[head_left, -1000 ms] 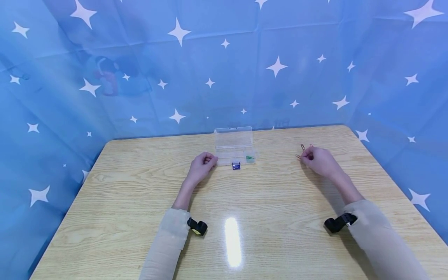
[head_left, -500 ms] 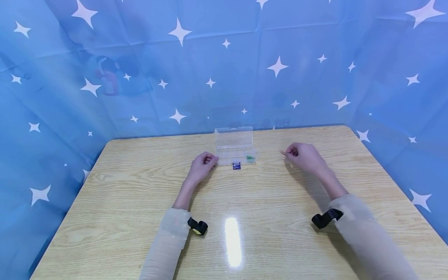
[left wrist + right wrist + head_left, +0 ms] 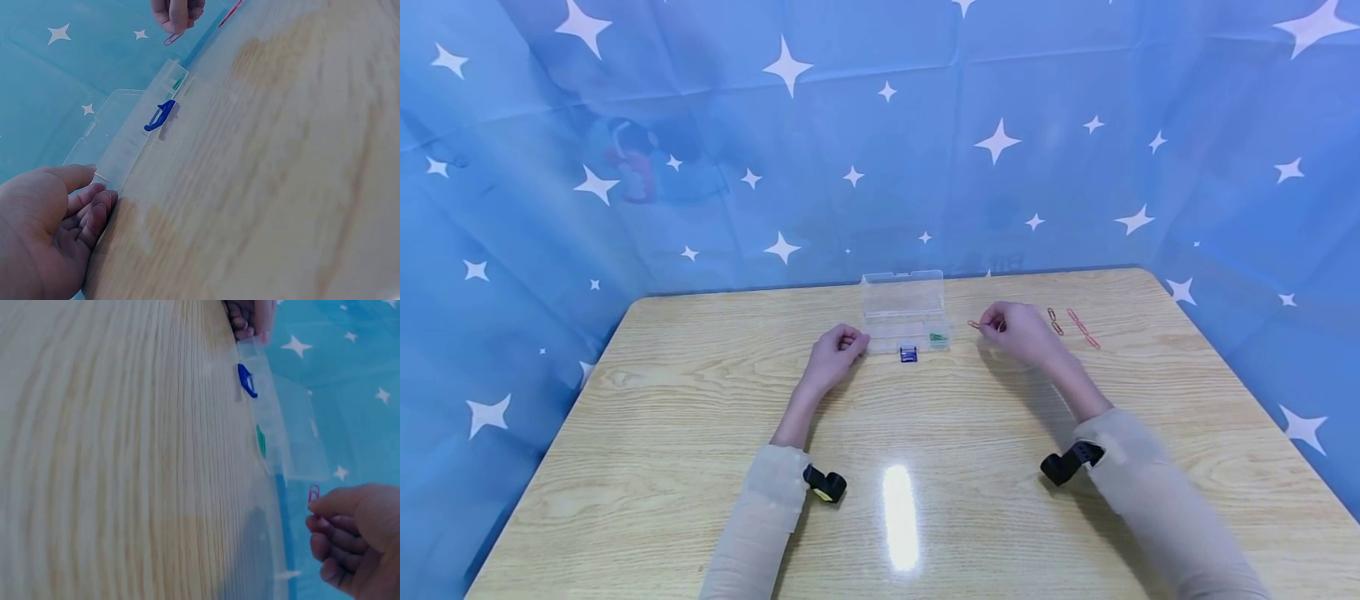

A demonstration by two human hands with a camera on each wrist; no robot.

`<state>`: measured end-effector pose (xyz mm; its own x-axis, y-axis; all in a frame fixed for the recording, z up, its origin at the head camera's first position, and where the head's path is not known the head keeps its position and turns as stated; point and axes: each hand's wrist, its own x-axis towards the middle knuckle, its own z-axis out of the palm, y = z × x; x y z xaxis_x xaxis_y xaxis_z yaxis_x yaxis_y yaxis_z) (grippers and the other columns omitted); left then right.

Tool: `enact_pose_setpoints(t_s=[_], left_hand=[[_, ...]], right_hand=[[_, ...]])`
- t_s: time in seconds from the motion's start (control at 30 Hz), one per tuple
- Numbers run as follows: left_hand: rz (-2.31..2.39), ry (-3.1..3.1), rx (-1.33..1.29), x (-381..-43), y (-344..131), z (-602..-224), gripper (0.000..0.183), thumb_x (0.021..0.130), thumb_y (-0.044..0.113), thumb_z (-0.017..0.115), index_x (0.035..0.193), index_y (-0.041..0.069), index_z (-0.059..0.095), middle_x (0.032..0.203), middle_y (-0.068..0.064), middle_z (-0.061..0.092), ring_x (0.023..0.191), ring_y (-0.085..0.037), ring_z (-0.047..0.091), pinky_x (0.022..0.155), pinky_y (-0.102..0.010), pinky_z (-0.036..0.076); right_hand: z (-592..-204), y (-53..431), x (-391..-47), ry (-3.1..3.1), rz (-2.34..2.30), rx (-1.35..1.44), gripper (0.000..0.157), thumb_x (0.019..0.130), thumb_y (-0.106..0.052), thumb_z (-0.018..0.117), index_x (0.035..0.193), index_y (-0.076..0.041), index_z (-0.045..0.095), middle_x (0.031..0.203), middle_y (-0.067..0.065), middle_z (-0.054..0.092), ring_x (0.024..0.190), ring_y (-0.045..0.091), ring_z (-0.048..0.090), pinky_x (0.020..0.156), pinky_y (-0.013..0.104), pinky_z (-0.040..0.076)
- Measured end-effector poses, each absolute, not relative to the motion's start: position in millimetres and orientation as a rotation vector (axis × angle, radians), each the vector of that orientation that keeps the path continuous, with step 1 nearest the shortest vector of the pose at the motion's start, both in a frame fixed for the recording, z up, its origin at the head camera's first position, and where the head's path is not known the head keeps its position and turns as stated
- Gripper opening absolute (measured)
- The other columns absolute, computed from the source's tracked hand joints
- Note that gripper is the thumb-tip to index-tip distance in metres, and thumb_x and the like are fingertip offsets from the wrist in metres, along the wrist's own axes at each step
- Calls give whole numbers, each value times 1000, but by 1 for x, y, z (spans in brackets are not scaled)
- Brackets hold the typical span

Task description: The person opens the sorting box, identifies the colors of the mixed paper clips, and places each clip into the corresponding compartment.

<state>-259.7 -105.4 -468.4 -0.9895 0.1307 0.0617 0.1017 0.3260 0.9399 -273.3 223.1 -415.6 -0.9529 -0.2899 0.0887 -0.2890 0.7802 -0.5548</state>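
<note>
Pinching paper clip (image 3: 975, 324) beside box (image 3: 904, 310)

Both forearms reach across from the near edge: the left hand (image 3: 833, 357) rests with fingers curled loosely, while the right hand (image 3: 1018, 331), farther right, pinches thumb against fingertips (image 3: 320, 506).

Recording booth: star-printed backdrop (image 3: 880, 142), table (image 3: 700, 433)
</note>
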Motion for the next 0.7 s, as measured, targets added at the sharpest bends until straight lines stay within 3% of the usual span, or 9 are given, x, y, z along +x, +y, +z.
enact_pose_setpoints(t_s=[0.7], left_hand=[[1786, 2551, 219, -259, -105, -467, 21, 103, 22, 62, 103, 2, 66, 90, -9, 64, 81, -21, 62, 73, -27, 49]], right_hand=[[-416, 161, -279, 2893, -987, -624, 10, 99, -10, 64, 100, -2, 70, 89, 7, 68, 77, 18, 61, 69, 34, 51]])
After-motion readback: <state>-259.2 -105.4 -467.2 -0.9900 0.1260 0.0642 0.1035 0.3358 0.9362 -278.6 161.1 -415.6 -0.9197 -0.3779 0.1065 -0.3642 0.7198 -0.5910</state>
